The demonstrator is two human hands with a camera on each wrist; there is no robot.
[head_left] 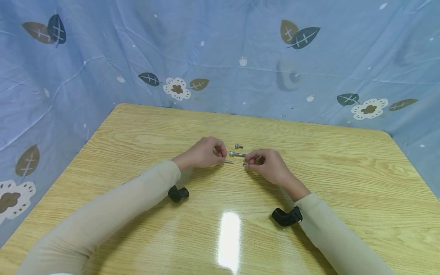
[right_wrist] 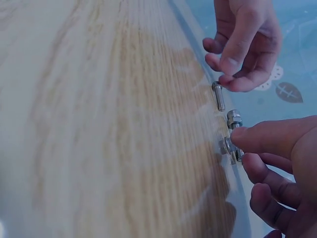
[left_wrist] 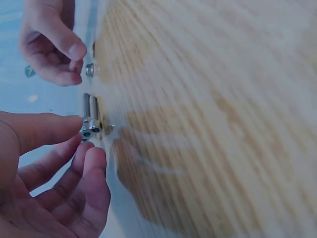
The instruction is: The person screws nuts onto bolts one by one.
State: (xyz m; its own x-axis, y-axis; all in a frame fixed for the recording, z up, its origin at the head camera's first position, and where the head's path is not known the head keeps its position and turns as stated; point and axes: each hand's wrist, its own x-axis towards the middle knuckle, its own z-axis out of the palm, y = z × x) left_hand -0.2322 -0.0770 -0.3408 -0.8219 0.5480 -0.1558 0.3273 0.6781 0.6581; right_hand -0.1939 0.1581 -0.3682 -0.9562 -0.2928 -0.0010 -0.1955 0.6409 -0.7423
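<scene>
My left hand [head_left: 208,152] is at a thin socket-head bolt [head_left: 229,162], thumb and forefinger at its head, the shank pointing right. In the left wrist view, two bolt shanks lie side by side beyond those fingertips. My right hand [head_left: 269,165] has thumb and forefinger right at a small nut [head_left: 245,164]; in the right wrist view the nut [right_wrist: 228,145] shows just past the fingertips. I cannot tell if they grip it. Between the hands, slightly farther back, lies a thicker bolt [head_left: 237,154], its tip beside the right fingers. Behind it is a short bolt [head_left: 238,146].
The wood-grain table [head_left: 165,236] runs back to a blue patterned cloth [head_left: 220,46] behind and at the sides. Black curved wrist devices [head_left: 178,194] hang below both forearms. A bright light reflection lies on the tabletop in front.
</scene>
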